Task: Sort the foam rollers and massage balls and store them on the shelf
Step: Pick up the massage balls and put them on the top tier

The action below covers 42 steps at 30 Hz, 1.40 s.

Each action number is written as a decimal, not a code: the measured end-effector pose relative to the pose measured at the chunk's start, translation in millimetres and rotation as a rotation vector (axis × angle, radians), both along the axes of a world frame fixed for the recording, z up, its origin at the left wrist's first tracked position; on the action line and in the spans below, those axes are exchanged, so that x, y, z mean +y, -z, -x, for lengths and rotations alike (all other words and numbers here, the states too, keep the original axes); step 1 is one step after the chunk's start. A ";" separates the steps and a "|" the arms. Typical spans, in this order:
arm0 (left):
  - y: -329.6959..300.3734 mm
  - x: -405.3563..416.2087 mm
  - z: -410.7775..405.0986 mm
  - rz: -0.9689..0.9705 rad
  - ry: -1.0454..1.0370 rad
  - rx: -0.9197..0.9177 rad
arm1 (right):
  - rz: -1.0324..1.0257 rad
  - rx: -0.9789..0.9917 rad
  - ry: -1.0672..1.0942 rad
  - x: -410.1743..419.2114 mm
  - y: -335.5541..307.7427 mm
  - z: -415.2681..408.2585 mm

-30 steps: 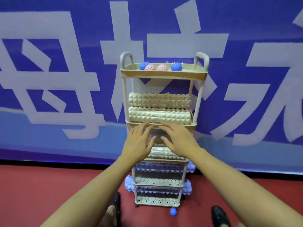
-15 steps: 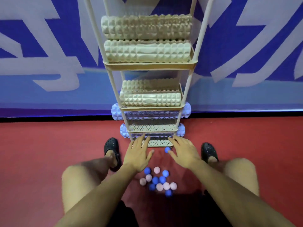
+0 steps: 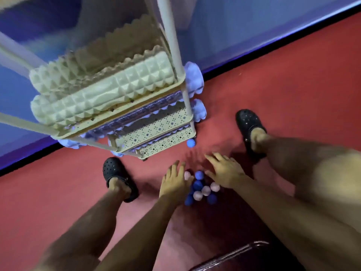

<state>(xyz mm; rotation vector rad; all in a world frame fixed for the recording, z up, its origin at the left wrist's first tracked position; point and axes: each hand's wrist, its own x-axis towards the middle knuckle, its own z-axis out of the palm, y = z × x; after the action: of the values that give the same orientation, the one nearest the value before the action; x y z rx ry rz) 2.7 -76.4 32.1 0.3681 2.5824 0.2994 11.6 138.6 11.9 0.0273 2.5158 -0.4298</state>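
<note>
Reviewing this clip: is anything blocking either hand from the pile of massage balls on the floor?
Nothing visible does. The left hand and right hand hover open on either side of the massage balls on the red floor, the left one partly covering the pile. The shelf stands beyond them, not between.

Cream ridged foam rollers lie stacked on beige tiered plastic shelf; pale-blue knobbly foam rollers on lower tiers, ends overhanging. Blue and pink spiky massage balls clustered on floor; one blue ball by shelf's right foot.
</note>
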 end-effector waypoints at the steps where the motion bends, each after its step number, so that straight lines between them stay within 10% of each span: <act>1: 14.2 2.4 3.9 0.000 0.002 -0.027 | 0.004 -0.007 0.012 0.1 18.0 5.2; 17: 214.9 -35.7 42.7 0.024 -0.036 -0.434 | 0.120 -0.090 0.052 -49.0 191.8 116.2; 31: 233.2 -37.3 41.1 -0.080 0.043 -0.402 | 0.234 -0.105 0.094 -28.7 199.9 81.9; 42: 199.6 -39.9 46.0 -0.276 -0.301 -0.463 | 0.247 -0.128 0.135 -16.1 132.6 57.2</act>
<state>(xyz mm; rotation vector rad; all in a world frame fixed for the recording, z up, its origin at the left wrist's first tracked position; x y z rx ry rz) -43.2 -116.4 -167.6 -0.0056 2.1333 0.7580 -45.6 122.5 -120.7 0.1252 2.3270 -0.7670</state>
